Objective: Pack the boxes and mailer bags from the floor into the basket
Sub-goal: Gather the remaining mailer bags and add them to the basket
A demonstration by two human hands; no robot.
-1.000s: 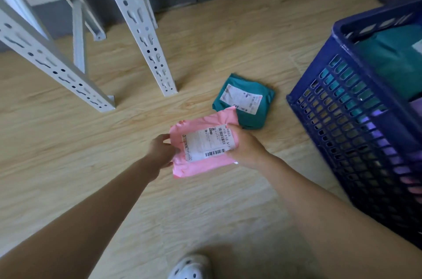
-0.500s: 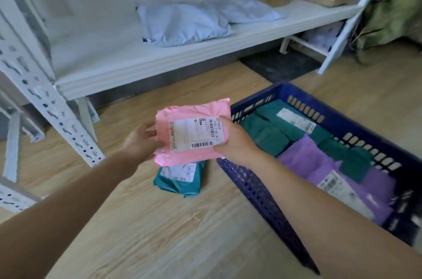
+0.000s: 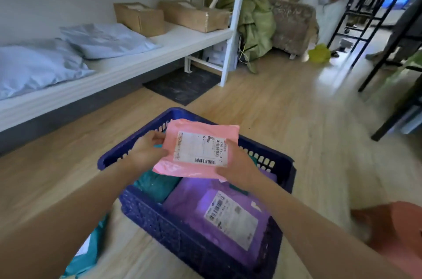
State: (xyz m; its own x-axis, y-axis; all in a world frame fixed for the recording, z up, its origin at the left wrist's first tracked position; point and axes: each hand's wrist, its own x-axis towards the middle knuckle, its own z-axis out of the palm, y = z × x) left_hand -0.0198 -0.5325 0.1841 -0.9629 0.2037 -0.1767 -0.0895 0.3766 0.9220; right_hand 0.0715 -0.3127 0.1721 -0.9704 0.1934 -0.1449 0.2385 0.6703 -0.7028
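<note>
Whereas a second ago you held the pink mailer bag (image 3: 201, 148) low over the floor (image 3: 285, 118), with the basket (image 3: 109, 161) off at three o'clock, the bag now hangs over the basket's open top, label up and clear of what lies inside. Your left hand (image 3: 146, 153) grips its nine o'clock edge. Your right hand (image 3: 237, 164) grips the five o'clock corner, with the fingers beneath the bag and the thumb at the label's edge. By my judgement this bag is one lowering away from packed.

Below it the basket already carries a purple mailer (image 3: 219, 212) toward six o'clock and a teal mailer (image 3: 157, 185) at eight o'clock. Any free room is probably at the far side, near twelve o'clock, though the bag hides that part. A second teal bag (image 3: 86, 253) lies on the floor at seven o'clock of the basket, half behind your left forearm, and is likely next.

Around you are a white shelf (image 3: 141, 66) at ten o'clock with grey bags (image 3: 102, 38) and cardboard boxes (image 3: 139, 18), a dark mat (image 3: 182, 86) at twelve, a black frame (image 3: 370, 16) at two and another person (image 3: 328, 0) beside it. Nothing stands between bag and basket.
</note>
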